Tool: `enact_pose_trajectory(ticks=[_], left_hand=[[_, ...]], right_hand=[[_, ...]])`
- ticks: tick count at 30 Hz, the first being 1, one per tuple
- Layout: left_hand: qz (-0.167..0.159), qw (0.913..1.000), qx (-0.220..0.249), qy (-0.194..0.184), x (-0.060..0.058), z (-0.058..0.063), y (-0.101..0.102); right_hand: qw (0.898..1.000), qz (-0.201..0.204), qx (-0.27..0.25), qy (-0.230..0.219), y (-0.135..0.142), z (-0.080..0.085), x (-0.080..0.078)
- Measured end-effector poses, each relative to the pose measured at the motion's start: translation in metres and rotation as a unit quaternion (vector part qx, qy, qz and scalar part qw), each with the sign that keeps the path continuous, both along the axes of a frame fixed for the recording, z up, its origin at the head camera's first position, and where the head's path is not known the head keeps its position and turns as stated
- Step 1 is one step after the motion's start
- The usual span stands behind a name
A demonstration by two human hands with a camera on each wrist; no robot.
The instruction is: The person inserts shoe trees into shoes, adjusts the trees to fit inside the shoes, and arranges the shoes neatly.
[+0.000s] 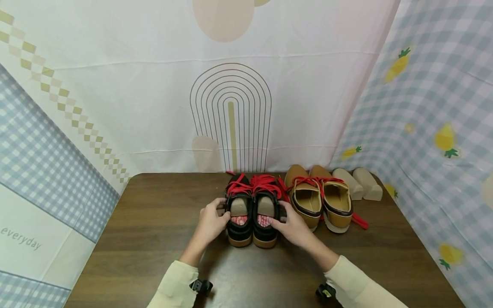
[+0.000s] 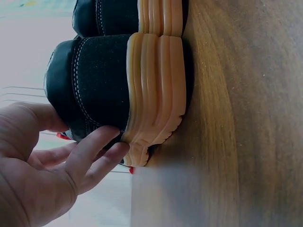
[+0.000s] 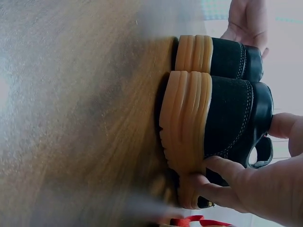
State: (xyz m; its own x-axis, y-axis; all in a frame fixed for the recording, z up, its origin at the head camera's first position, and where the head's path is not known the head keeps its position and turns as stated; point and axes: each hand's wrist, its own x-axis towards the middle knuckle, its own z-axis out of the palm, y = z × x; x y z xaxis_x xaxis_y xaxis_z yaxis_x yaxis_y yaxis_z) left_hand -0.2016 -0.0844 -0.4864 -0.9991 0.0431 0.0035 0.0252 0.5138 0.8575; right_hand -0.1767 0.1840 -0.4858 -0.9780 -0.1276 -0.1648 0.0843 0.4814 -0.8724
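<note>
A pair of black shoes with red laces and tan soles stands side by side on the table, heels toward me. My left hand (image 1: 211,222) grips the collar of the left shoe (image 1: 239,234), thumb at the opening and fingers along the outer side (image 2: 102,90). On the right shoe (image 1: 265,236), my right hand (image 1: 295,226) has the same hold, with fingers low near the sole (image 3: 187,109). Inside each shoe sits a beige block-like insert (image 1: 239,207), in front of a red-and-white patterned insole (image 1: 263,220). The toes are partly hidden under the laces (image 1: 265,183).
Right of the black pair stand two tan shoes (image 1: 337,214) with red laces, one lace end (image 1: 360,221) trailing on the table. Beyond them lie two beige blocks (image 1: 367,186) near the back right corner. A white printed cloth (image 1: 154,111) hangs behind the wooden table (image 1: 154,248).
</note>
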Motion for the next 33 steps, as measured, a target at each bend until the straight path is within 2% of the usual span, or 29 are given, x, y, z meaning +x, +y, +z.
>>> enact_pose_trajectory(ticks=[7,20,33], left_hand=[[0.000,0.9999,0.011,-0.002,-0.002,0.004,-0.004],[0.002,0.9998,-0.015,-0.009,-0.007,0.007,-0.024],[0.016,0.9996,-0.009,-0.020,-0.012,0.007,-0.044]], right_hand=[[1.000,0.016,-0.003,-0.002,-0.001,0.002,-0.005],[0.998,0.032,-0.045,0.004,-0.018,0.000,-0.016],[0.999,0.037,-0.023,0.005,-0.037,0.002,-0.025]])
